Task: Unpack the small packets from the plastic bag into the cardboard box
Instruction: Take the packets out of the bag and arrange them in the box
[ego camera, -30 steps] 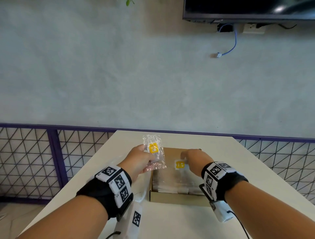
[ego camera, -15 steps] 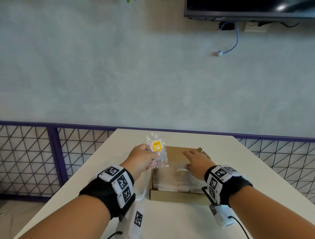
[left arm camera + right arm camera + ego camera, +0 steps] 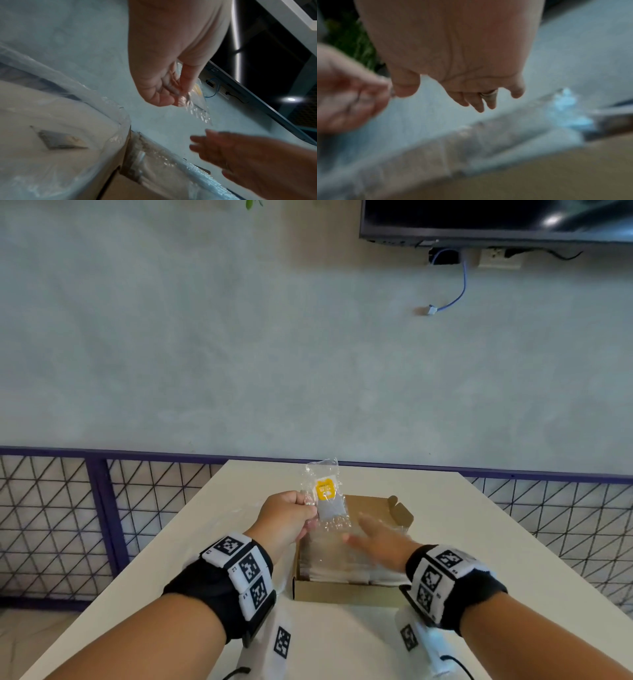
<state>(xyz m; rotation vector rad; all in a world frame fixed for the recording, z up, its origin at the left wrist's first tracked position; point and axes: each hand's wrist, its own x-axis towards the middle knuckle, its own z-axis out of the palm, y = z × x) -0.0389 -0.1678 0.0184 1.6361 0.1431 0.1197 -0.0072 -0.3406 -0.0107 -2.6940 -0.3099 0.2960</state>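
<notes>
My left hand [image 3: 291, 517] pinches a small clear packet [image 3: 325, 496] with a yellow label, held upright above the left rim of the cardboard box [image 3: 346, 592]. In the left wrist view the thumb and fingers [image 3: 184, 82] grip the packet [image 3: 197, 102] by its edge. My right hand [image 3: 375, 539] hovers over the box with fingers spread and straight, holding nothing; it is blurred. The right hand [image 3: 476, 97] shows empty in the right wrist view too. Several clear packets [image 3: 339, 563] lie stacked inside the box. The plastic bag [image 3: 56, 119] lies on the table left of the box.
The box stands on a white table [image 3: 479, 542] with its flap [image 3: 399, 510] open at the far right. A purple railing with wire mesh [image 3: 51, 508] runs behind and beside the table. A screen [image 3: 496, 217] hangs on the wall.
My right hand laid its yellow-labelled packet into the box, let go and now reaches left toward the left hand. The left hand lifted its packet a little higher.
</notes>
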